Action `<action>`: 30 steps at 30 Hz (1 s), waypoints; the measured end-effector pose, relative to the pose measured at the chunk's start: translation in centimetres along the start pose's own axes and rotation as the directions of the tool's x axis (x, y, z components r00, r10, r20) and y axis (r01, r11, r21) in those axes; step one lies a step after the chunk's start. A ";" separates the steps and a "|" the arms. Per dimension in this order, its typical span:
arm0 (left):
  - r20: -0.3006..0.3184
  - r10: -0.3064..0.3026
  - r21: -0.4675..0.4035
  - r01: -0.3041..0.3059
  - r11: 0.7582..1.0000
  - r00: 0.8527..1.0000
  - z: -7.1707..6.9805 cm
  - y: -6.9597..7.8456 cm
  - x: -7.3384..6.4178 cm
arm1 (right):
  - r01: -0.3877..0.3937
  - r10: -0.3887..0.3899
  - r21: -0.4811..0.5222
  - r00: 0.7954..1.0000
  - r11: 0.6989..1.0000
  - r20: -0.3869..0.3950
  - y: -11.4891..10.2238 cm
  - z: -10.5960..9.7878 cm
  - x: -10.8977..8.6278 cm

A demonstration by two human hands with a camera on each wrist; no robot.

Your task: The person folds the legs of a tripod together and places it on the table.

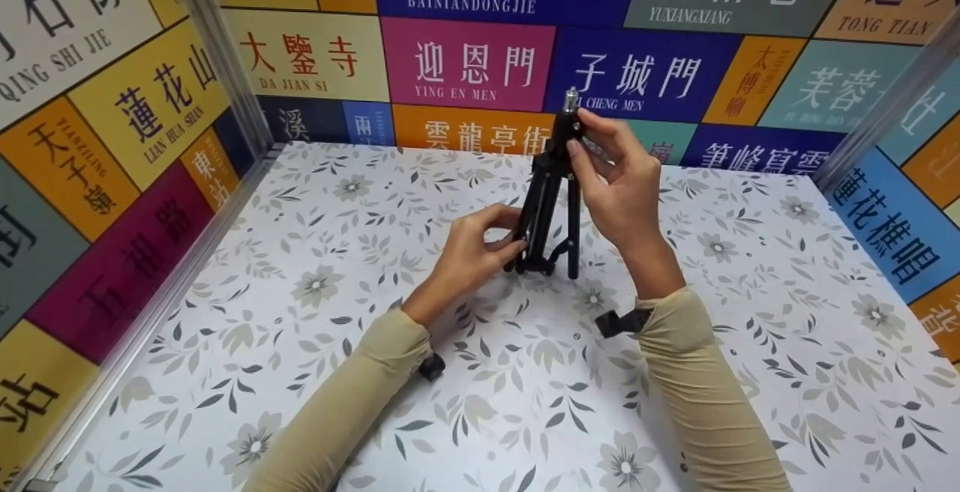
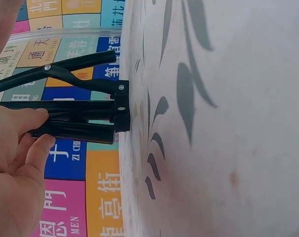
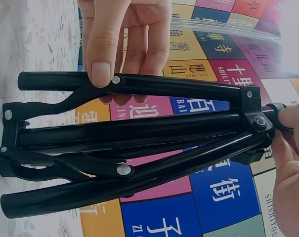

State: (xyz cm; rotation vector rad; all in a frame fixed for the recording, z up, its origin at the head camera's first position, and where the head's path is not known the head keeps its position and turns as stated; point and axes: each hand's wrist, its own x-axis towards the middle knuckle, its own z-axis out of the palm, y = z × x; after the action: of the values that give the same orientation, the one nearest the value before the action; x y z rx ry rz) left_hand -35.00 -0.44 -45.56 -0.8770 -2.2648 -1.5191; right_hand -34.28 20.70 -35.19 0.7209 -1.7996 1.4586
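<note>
A small black tripod [image 1: 551,184] stands upright, its feet at or close over the tabletop and a silver screw [image 1: 572,98] at its top. My right hand [image 1: 622,177] grips the upper column between thumb and fingers. Lower down on the left side, my left hand [image 1: 480,241] pinches one leg [image 3: 179,88], with the thumb near a rivet in the right wrist view. The legs are only slightly spread, and folded braces [image 3: 65,170] join them to a lower hub [image 2: 121,106]. In the left wrist view, my left fingers [image 2: 38,148] lie against a leg tube.
The table [image 1: 315,372] has a white covering with grey flowers and leaves. Panels with coloured street-name signs [image 1: 469,64] rise behind it and on both sides. A clear corner strip [image 1: 225,49] runs up at the left. Both wrists wear black camera mounts [image 1: 622,322].
</note>
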 end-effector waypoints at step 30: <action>-0.034 0.011 -0.004 -0.011 1.000 0.999 0.9 -0.1 0.4 | 0.008 -0.008 0.002 1.000 1.000 0.002 0.2 -0.1 0.0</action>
State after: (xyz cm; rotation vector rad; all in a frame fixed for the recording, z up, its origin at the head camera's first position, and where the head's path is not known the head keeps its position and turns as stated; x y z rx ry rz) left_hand -35.28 0.54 -45.77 -0.8573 -2.2296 -1.5233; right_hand -34.41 20.87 -35.29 0.7300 -1.7953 1.4554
